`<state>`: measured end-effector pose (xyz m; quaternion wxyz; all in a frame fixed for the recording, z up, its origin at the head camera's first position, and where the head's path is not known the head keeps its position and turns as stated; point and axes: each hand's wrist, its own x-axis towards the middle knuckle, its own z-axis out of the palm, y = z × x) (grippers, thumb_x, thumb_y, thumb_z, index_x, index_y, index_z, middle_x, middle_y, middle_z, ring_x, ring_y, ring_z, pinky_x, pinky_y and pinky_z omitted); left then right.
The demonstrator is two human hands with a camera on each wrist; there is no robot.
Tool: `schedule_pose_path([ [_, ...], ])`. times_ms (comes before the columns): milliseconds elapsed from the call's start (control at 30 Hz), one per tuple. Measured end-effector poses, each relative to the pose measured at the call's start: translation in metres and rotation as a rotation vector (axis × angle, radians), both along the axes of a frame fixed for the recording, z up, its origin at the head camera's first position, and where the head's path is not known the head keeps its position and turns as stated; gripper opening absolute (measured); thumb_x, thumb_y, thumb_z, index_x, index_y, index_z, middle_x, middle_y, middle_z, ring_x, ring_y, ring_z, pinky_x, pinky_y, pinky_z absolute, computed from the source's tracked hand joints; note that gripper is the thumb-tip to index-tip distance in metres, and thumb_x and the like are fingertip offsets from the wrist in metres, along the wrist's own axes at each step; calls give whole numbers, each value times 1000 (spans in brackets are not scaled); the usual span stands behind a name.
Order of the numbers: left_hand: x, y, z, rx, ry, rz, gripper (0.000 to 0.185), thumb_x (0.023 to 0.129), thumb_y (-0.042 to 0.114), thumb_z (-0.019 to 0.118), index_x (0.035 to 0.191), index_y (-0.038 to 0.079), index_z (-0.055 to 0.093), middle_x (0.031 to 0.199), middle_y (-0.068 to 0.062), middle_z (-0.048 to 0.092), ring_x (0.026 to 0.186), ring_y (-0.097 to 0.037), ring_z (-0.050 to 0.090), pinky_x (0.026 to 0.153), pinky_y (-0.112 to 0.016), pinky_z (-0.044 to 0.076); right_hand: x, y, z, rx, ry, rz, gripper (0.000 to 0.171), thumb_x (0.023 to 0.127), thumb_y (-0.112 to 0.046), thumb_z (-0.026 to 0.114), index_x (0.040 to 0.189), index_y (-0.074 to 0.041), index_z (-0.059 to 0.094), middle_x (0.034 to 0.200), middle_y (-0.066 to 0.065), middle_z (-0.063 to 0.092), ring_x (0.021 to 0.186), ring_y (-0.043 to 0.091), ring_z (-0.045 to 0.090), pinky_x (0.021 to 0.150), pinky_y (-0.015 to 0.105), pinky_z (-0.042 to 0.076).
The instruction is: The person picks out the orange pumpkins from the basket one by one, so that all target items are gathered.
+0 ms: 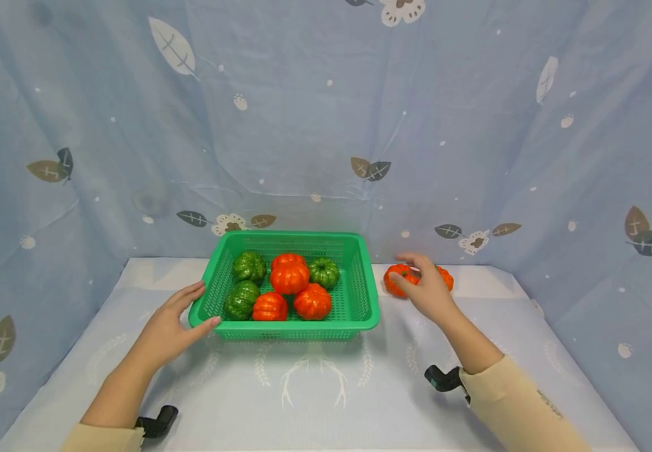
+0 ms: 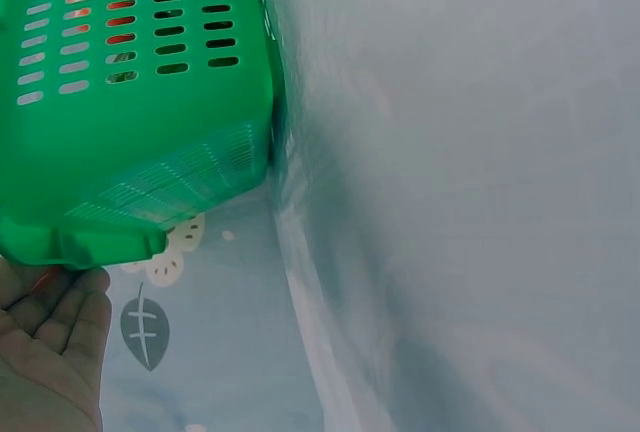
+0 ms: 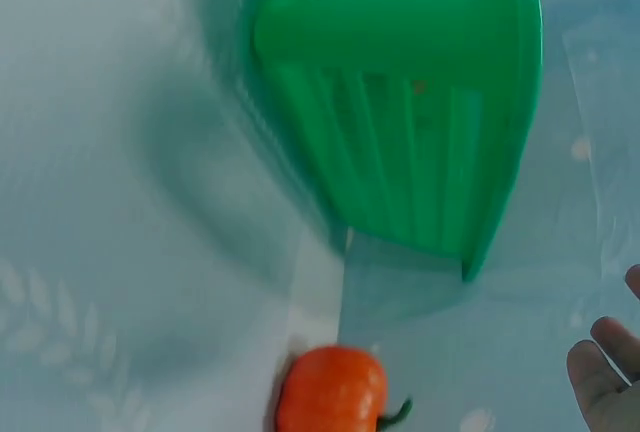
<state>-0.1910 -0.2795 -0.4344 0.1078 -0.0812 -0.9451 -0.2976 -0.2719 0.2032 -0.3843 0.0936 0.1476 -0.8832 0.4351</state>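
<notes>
A green plastic basket (image 1: 360,295) stands mid-table and holds several orange and green toy pumpkins (image 1: 289,277). My left hand (image 1: 204,306) rests against its near left corner, thumb on the front rim and straight fingers along the left side. The left wrist view shows that corner of the basket (image 2: 150,112) above my palm (image 2: 50,352). My right hand (image 1: 411,271) hovers open over an orange pumpkin (image 1: 397,280) on the table right of the basket. A second orange pumpkin (image 1: 446,277) is partly hidden behind that hand. In the right wrist view, one orange pumpkin (image 3: 330,392) lies below the basket (image 3: 420,102).
A pale cloth with faint prints covers the table (image 1: 315,389). Blue leaf-print curtain (image 1: 303,125) closes in the back and both sides. Black camera mounts (image 1: 441,378) sit at my wrists.
</notes>
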Motion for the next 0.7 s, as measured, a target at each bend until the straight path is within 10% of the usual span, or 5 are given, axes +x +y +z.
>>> schedule_pose_path([
  [700,-2,-1,-1,6,-18,1,85,91,48,72,153,1,38,161,-15,30,139,-51,34,103,-73,33,-13,-95,-6,126,-189,305,65,90,-43,75,143,-13,54,144,10,50,125,34,55,102,49,49],
])
